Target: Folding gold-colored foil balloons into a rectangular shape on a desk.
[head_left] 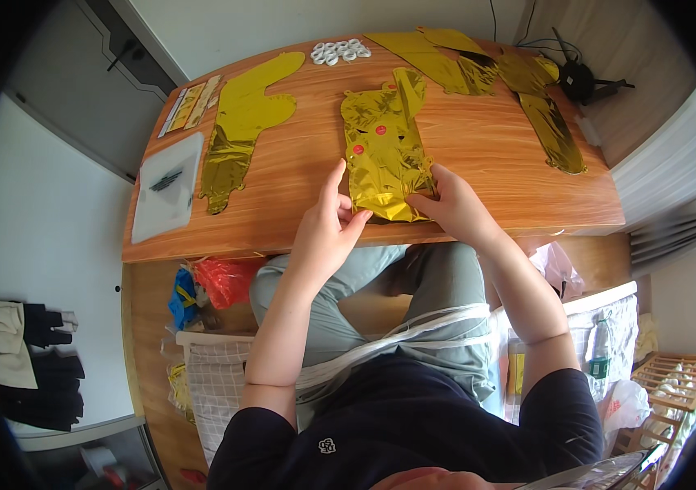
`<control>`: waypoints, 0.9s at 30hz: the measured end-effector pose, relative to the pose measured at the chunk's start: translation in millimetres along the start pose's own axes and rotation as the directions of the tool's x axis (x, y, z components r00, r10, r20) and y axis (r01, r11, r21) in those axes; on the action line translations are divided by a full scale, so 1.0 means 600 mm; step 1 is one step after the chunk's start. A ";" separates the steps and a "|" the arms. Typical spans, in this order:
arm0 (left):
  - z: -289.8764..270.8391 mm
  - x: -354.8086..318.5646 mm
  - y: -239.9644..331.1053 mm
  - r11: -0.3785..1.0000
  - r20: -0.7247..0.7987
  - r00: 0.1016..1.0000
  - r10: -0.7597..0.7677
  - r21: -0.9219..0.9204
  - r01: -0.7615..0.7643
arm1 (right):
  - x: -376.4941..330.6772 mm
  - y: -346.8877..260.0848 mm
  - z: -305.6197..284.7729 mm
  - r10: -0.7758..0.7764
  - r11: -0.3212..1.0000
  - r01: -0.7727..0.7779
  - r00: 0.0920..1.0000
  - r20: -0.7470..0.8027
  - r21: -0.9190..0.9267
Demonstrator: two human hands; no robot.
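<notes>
A flat gold foil balloon (382,155), crinkled and partly folded, lies on the wooden table right in front of me. Two round red stickers sit on its face, and a third red spot shows near its top. At its near left corner, my left hand (330,233) pinches the foil between thumb and curled fingers, the index finger stretched along the edge. My right hand (460,206) grips the near right edge, thumb on top and fingers at the side. The near end of the foil is folded over and shiny between both thumbs.
More flat gold foil balloons lie left (250,114), at the back (438,57) and right (550,122). White ribbon rolls (340,52) stand at the back. A translucent tray (166,192) with thin dark pieces and some printed cards (189,106) are left; a black router (580,79) is back right.
</notes>
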State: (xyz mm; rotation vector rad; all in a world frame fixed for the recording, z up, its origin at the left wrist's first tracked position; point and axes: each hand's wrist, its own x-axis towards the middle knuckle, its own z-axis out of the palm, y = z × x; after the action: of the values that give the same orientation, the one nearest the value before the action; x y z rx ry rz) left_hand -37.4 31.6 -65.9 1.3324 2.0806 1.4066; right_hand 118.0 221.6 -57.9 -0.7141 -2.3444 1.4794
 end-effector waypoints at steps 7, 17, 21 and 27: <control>0.008 0.001 -0.009 0.994 -0.007 0.998 0.069 0.089 -0.068 | 0.003 0.020 0.003 -0.005 1.000 0.005 1.000 -0.020 0.001; -0.013 -0.021 -0.015 0.741 0.241 0.834 0.496 0.385 -0.551 | -0.084 0.040 -0.001 -0.621 0.739 0.633 0.773 0.133 -0.230; -0.005 -0.025 -0.026 0.636 0.338 0.767 0.546 0.429 -0.641 | -0.083 0.029 0.000 -0.698 0.637 0.705 0.699 0.155 -0.311; -0.002 -0.021 -0.037 0.624 0.428 0.758 0.492 0.434 -0.650 | -0.082 0.032 -0.002 -0.687 0.660 0.703 0.707 0.167 -0.264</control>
State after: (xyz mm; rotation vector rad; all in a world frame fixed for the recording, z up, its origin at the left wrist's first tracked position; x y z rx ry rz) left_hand -43.4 18.3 -87.0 2.4676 2.0250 0.6858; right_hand 164.9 202.7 -73.0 0.2063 -2.4794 0.7924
